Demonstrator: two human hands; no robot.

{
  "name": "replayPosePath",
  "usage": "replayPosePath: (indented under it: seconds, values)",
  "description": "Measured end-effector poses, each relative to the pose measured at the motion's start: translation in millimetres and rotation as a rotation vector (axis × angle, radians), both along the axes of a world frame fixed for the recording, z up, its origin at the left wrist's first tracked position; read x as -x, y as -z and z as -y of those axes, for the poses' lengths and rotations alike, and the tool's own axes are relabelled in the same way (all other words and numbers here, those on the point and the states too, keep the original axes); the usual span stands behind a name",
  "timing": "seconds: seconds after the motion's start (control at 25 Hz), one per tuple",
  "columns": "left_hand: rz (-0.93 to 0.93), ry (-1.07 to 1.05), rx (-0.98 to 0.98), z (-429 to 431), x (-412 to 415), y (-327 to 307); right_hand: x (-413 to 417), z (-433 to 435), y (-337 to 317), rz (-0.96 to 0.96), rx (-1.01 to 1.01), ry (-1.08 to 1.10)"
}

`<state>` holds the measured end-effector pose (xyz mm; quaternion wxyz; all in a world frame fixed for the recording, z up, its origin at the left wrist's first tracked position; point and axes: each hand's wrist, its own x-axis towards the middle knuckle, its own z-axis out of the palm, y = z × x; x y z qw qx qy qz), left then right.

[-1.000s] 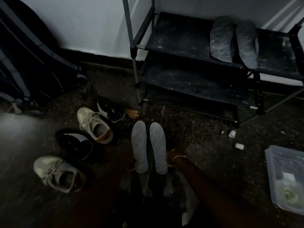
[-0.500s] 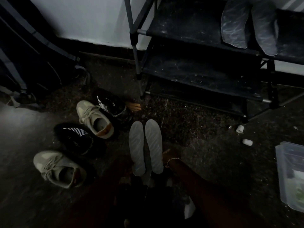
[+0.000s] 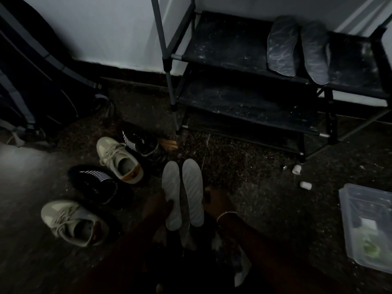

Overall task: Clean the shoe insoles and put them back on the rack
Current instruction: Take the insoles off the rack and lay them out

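A dark bag [image 3: 31, 81] with grey straps leans against the pale wall [image 3: 106, 28] at the far left. Four shoes lie on the speckled floor [image 3: 254, 187] in front of it, in a loose diagonal row. They are a beige sneaker [image 3: 72, 223] nearest the camera, a black striped sneaker [image 3: 95, 183], a second beige sneaker [image 3: 118, 160] and a second black striped sneaker [image 3: 142, 145] farthest back, close to the rack's front leg. Just right of the shoes, the left hand [image 3: 157, 205] grips the left pale insole [image 3: 170, 194] near its heel end, its thumb laid across the insole's face. The right pale insole [image 3: 193, 192] stands just beside the first, parallel, with both toe ends pointing away toward the rack. The right hand [image 3: 216, 200], a thin bracelet [image 3: 226, 214] on its wrist, sits against that insole's right edge. The light is too dim to tell whether its fingers are curled round the insole or only touching it. Beyond them stands the rack [image 3: 229, 43], black with dusty shelves. On its upper visible shelf, toward the right, lie two dark insoles [image 3: 282, 49] side by side, their near ends overhanging the front edge. Two small white caps [image 3: 296, 169] lie on the floor right of the rack's foot. A clear plastic container [image 3: 344, 200] sits at the far right edge.
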<state>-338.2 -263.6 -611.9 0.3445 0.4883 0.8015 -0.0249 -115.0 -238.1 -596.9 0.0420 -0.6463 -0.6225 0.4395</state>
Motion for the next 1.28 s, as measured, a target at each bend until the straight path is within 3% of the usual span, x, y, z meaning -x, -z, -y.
replayPosePath:
  seconds: [0.16,0.32,0.96,1.08,1.28]
  values:
    - [-0.191,0.391,-0.308,-9.0,-23.9,-48.2,-14.2,-2.3,-31.7,0.217,-0.264,-0.183]
    - [-0.298,0.635,-0.513,-21.6,-45.0,-87.8,-33.3,-12.8,-71.4,0.295,-0.437,-0.186]
    - [-0.341,0.798,-0.995,-200.7,-172.0,-274.4,-153.3,-142.7,-236.9,0.390,-1.088,0.084]
    - [-0.341,0.785,-0.949,-239.8,-198.5,-285.4,-182.0,-184.5,-256.4,0.410,-1.098,0.166]
    - [-0.124,0.592,-0.734,-295.2,-234.1,-291.6,-212.4,-251.4,-268.4,0.251,-0.697,0.452]
